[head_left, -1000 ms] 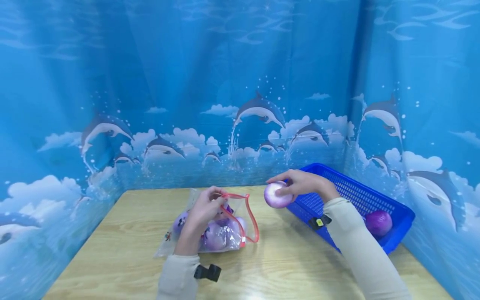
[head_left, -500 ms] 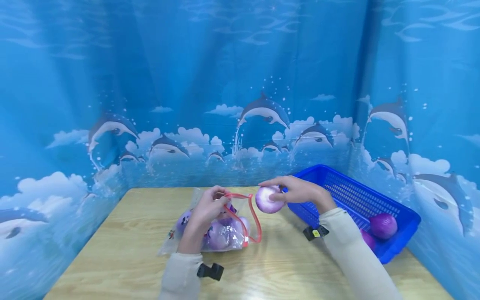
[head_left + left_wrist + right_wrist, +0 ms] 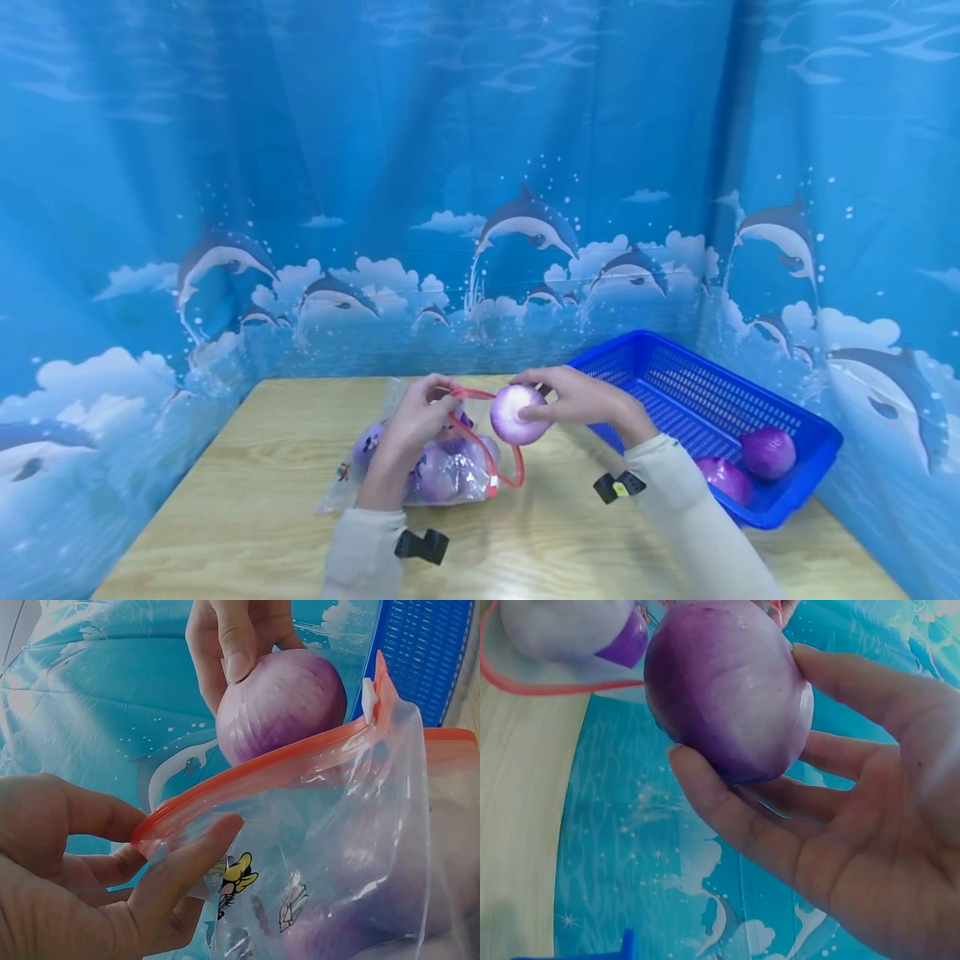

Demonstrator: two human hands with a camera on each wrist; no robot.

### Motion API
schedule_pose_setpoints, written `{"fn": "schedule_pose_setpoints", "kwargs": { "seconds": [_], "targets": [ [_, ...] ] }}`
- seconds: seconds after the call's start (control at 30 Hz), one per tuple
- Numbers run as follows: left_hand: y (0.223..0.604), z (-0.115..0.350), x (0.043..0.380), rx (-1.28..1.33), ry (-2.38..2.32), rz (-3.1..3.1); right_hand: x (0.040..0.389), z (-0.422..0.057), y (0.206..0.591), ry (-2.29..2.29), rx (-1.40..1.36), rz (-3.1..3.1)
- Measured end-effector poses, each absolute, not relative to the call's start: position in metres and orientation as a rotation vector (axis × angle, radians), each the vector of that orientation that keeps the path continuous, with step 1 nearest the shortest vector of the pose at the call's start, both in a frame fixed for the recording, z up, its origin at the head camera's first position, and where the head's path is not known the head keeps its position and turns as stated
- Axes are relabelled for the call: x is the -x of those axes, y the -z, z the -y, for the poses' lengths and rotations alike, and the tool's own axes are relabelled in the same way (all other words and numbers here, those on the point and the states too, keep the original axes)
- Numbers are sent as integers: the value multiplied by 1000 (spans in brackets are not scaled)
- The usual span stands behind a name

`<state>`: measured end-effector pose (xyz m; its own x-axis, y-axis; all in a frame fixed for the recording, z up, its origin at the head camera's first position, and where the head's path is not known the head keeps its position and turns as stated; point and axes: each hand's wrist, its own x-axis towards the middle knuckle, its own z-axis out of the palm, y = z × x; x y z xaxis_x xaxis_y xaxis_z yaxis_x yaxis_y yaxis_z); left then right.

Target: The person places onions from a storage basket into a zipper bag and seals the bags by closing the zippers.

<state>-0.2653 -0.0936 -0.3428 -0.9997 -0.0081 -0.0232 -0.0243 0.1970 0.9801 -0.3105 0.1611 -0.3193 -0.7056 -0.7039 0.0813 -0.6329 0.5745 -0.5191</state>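
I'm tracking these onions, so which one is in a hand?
The onion held in the right hand, at the clear bag; the others lie in that bag or the blue basket.

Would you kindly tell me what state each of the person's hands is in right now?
Left hand: closed, pinching the red-rimmed zip bag at its mouth.
Right hand: closed, holding a purple onion.

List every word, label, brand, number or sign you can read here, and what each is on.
None: no text can be read in these views.
Zip bag: cartoon prints, no legible lettering.
Yellow patch on the right wrist's black device: too small to tell if it bears writing.
Dolphin backdrop: pictures only.
Blue basket, held onion: no lettering visible.
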Motion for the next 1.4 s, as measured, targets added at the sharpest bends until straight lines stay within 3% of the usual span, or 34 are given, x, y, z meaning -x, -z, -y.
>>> {"fn": "schedule_pose_setpoints", "kwargs": {
  "seconds": [0.23, 1.1, 1.4],
  "targets": [
    [343, 93, 265, 20, -2005, -2396, 308, -152, 324, 841, 1184, -2685],
    [345, 93, 268, -14, -2063, -2395, 299, -111, 346, 1089, 818, -2808],
    [344, 94, 268, 34, -2080, -2397, 300, -113, 347, 1051, 948, -2779]
  ]
}}
